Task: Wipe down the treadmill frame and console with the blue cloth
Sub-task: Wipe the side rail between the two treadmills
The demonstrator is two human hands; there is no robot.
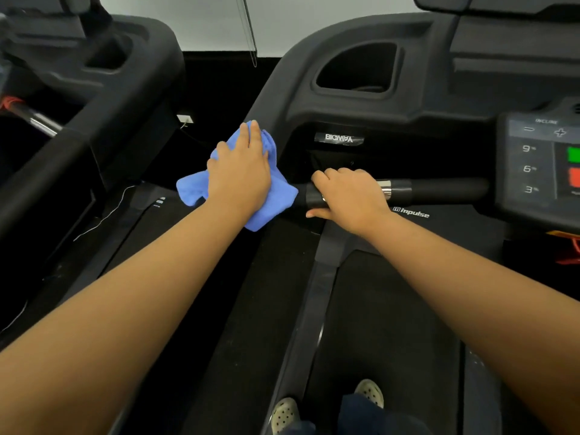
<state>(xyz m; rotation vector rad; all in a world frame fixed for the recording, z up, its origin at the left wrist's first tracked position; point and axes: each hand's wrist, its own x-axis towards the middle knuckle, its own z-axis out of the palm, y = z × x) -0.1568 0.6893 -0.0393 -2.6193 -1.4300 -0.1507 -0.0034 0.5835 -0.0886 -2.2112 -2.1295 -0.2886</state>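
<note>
We are pressing our left hand point(240, 177) flat, fingers straight and close together, on the blue cloth point(277, 199), which is lying bunched on the treadmill frame point(266, 98) at the centre of the view. Our right hand point(351, 199) is curling round the black handlebar point(439, 189) just right of the cloth. The console point(423, 98) above is showing a cup pocket point(357, 70) and, at the right edge, a button panel point(530, 158), while a second treadmill point(94, 73) is filling the upper left and our shoes point(284, 414) are showing at the bottom edge.
</note>
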